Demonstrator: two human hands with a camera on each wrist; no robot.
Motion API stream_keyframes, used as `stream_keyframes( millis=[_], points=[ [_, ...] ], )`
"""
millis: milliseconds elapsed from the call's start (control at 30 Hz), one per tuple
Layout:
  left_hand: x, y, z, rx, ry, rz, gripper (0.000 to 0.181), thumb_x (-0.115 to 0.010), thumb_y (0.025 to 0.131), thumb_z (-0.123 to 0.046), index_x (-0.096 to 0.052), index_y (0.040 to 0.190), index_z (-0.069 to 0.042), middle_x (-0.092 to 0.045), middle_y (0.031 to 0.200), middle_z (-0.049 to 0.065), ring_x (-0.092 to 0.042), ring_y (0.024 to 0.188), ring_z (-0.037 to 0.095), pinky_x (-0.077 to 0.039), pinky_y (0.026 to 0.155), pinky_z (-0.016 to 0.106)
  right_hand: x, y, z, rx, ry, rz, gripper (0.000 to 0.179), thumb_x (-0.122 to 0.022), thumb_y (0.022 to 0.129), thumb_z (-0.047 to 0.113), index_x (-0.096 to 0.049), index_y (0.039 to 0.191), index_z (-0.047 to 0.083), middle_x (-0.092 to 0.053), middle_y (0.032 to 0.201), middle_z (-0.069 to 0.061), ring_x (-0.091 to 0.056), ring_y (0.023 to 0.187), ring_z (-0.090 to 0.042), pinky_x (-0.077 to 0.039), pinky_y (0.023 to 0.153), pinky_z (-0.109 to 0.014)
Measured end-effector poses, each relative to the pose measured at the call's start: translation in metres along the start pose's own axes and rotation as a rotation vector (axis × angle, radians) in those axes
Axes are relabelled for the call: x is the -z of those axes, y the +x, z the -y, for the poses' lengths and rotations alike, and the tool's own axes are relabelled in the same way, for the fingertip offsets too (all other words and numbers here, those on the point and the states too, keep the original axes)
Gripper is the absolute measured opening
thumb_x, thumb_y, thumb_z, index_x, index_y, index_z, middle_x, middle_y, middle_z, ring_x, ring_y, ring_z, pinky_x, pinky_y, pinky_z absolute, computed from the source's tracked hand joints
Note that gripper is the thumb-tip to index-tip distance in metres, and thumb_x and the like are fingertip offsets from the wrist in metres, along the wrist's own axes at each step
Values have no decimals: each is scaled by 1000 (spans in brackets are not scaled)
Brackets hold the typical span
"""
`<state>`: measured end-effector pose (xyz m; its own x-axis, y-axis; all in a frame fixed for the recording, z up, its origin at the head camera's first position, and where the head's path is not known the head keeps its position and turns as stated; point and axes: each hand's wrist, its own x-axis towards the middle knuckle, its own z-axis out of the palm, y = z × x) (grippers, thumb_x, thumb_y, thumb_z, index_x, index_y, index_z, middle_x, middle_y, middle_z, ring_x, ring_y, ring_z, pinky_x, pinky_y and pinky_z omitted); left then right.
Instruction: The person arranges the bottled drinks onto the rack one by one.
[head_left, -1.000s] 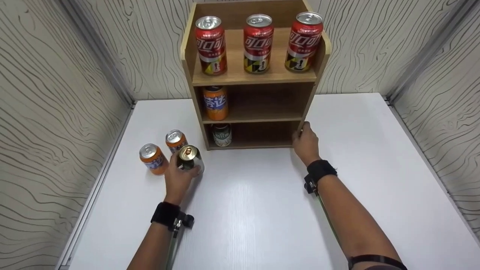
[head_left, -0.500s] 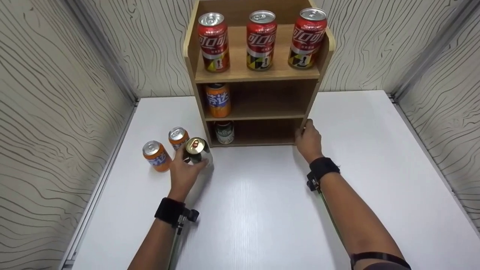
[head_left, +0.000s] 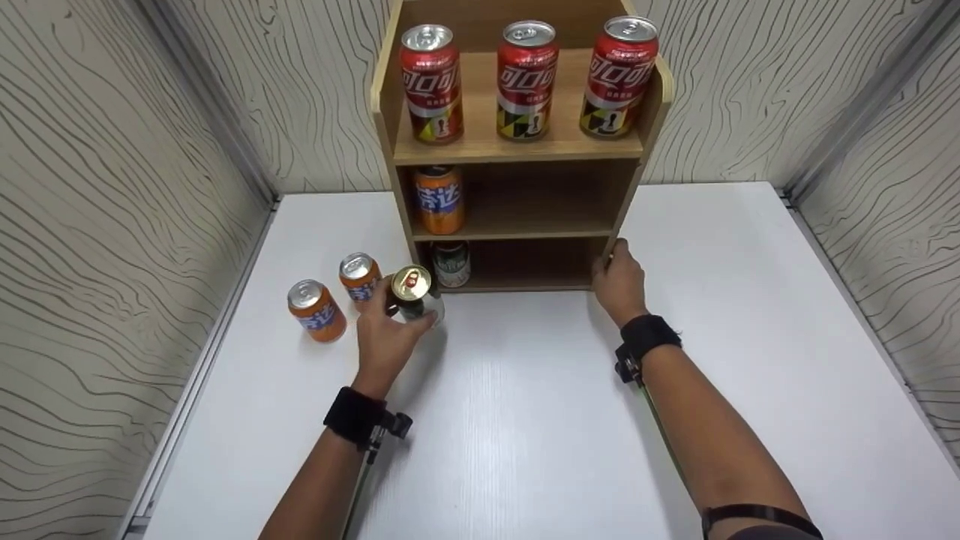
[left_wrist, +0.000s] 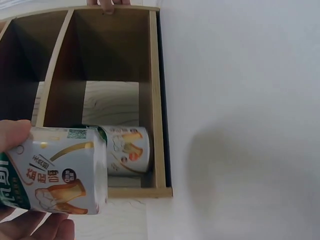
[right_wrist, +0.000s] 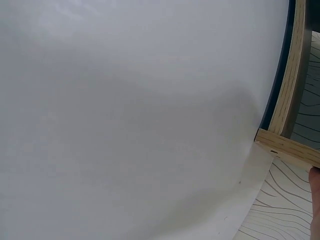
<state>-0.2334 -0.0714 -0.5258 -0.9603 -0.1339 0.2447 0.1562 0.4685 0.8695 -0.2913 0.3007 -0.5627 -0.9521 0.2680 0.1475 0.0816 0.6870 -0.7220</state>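
Observation:
My left hand [head_left: 384, 341] grips a green-and-white drink can [head_left: 417, 300] with a gold lid, its thumb on the near side. In the left wrist view this can [left_wrist: 62, 170] appears just in front of the lowest compartment, partly overlapping a similar green-and-white can [head_left: 452, 265] standing inside at the left. My right hand [head_left: 621, 285] holds the right side panel of the wooden shelf [head_left: 517, 152] near its base; fingertips [left_wrist: 106, 5] curl over the panel edge in the left wrist view. Beside my left hand, two orange soda cans [head_left: 317, 311] stand on the table.
Three red cola cans [head_left: 527, 81] line the top shelf. One orange can [head_left: 439, 200] stands at the left of the middle shelf. The white table [head_left: 517, 420] lies between patterned walls [head_left: 112, 247] at the left, back and right.
My left hand has carried the green-and-white can rightward and away from me, toward the bottom compartment. My right hand keeps its hold on the shelf. The head view has shifted slightly.

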Motion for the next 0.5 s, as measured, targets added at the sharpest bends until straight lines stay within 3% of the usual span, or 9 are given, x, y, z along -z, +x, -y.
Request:
stream_keyframes(
  millis=[500],
  points=[
    [-27, -2, -17, -70, -4, 52, 80, -94, 69, -15, -60, 140, 0, -72, 131, 20, -73, 112, 35, -59, 99, 47, 1, -1, 1, 0, 6, -3, 37, -48, 107, 13, -48, 137, -9, -66, 127, -31, -70, 113, -45, -59, 91, -55]
  ],
)
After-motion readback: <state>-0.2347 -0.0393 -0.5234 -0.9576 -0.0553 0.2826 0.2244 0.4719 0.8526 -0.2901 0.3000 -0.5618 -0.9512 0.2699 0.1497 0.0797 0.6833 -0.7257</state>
